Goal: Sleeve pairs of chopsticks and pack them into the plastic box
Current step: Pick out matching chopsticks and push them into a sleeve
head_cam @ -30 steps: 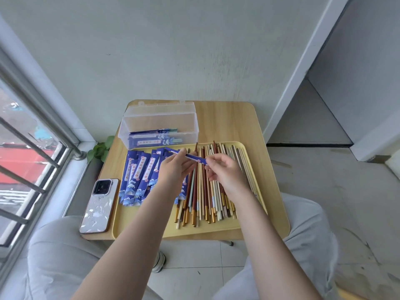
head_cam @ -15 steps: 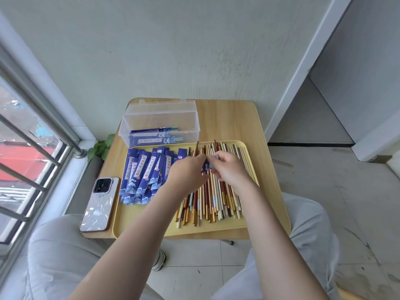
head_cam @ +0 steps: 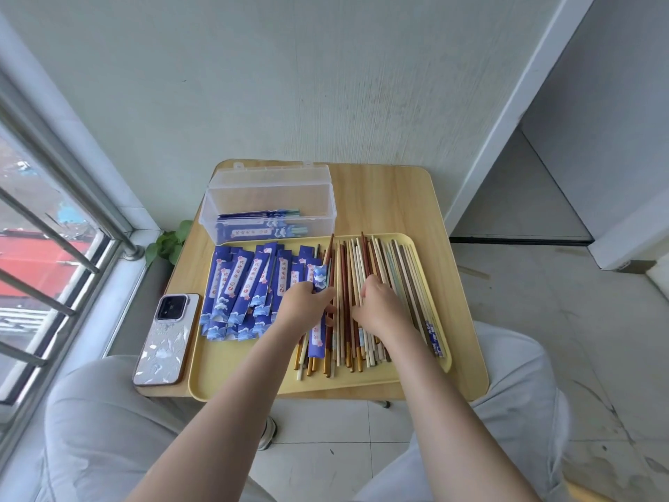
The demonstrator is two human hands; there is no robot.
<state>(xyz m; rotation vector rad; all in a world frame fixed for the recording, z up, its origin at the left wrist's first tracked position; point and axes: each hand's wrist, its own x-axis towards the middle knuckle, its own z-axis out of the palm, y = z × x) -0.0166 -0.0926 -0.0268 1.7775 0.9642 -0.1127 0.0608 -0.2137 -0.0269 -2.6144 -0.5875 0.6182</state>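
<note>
The left hand (head_cam: 307,306) grips a blue printed paper sleeve (head_cam: 320,280) over the yellow plastic tray (head_cam: 246,371) on the table, and the right hand (head_cam: 380,306) has its fingers curled down into the loose row of brown, white and gold-tipped chopsticks (head_cam: 358,284), though I cannot tell if it already pinches a pair. I think two unmatched sticks may be picked, because the colours lie mixed and tight together. The sleeve and sticks have their long axis pointing away from the person, toward the clear plastic box (head_cam: 269,208), where sleeved pairs lie crosswise.
</note>
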